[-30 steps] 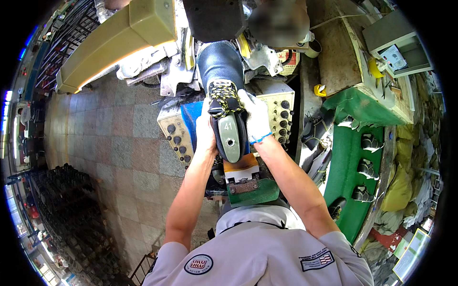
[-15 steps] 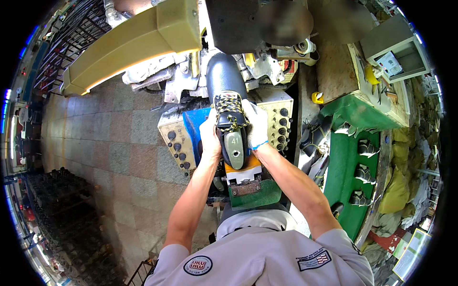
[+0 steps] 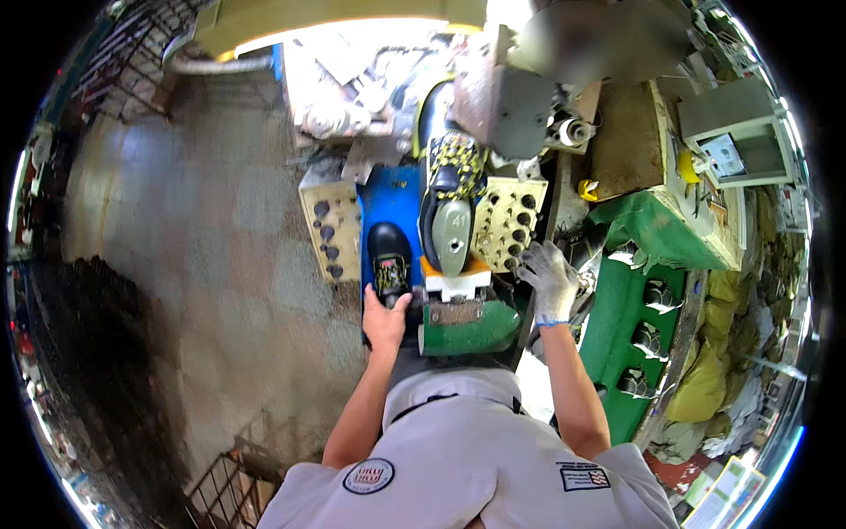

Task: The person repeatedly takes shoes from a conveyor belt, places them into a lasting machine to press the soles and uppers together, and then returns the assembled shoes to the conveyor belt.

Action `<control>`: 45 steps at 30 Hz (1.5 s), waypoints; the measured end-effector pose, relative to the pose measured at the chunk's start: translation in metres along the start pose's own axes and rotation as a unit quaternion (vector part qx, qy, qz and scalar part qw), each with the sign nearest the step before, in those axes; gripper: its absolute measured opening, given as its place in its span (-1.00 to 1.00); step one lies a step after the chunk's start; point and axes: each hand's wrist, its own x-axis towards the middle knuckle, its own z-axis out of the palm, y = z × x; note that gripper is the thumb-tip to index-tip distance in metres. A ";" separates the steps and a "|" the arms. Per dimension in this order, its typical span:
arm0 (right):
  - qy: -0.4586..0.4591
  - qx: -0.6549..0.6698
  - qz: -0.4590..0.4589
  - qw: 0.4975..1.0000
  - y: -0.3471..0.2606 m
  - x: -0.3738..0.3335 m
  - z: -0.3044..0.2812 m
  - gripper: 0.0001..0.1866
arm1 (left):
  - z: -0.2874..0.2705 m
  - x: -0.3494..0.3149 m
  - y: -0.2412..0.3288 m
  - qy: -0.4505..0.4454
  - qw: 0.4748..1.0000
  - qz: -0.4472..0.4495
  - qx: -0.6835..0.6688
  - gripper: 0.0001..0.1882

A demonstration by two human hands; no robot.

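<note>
A black shoe (image 3: 454, 172) with yellow-and-black laces sits toe-away in the machine, a greenish-grey last (image 3: 453, 236) filling its heel end. Neither hand touches it now. To its left, a second black shoe (image 3: 389, 251) lies over the blue panel. My left hand (image 3: 385, 323) is at its heel end, thumb and fingers gripping around it; part of the grip is hidden. My right hand (image 3: 551, 275), in a pale glove with a blue band at the wrist, is open and holds nothing. Its fingers are near the right knob panel (image 3: 511, 225).
Another knob panel (image 3: 328, 231) stands left of the blue panel. A green-covered guard (image 3: 471, 328) is close to my waist. On my right, a green bench (image 3: 617, 353) carries several shoes. A grey cabinet (image 3: 740, 150) stands beyond it, and a yellow machine cover (image 3: 335, 19) overhangs the far side.
Both hands have left the laced shoe, which stays in the machine. My left hand has moved to the second shoe, now visible; my right has moved out to the right. The view has shifted.
</note>
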 end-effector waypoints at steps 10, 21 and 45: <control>-0.009 -0.044 0.040 0.998 -0.006 -0.027 -0.009 -0.39 | 0.043 0.034 -0.050 0.037 0.999 0.025 -0.028 -0.20; -0.187 0.005 0.042 0.981 -0.050 -0.064 0.028 -0.24 | -0.194 -0.055 0.026 -0.159 0.943 0.000 -0.294 -0.48; 0.165 -0.328 0.044 0.929 -0.112 -0.026 -0.387 -0.26 | -0.015 -0.024 0.255 0.131 0.949 0.264 0.115 -0.22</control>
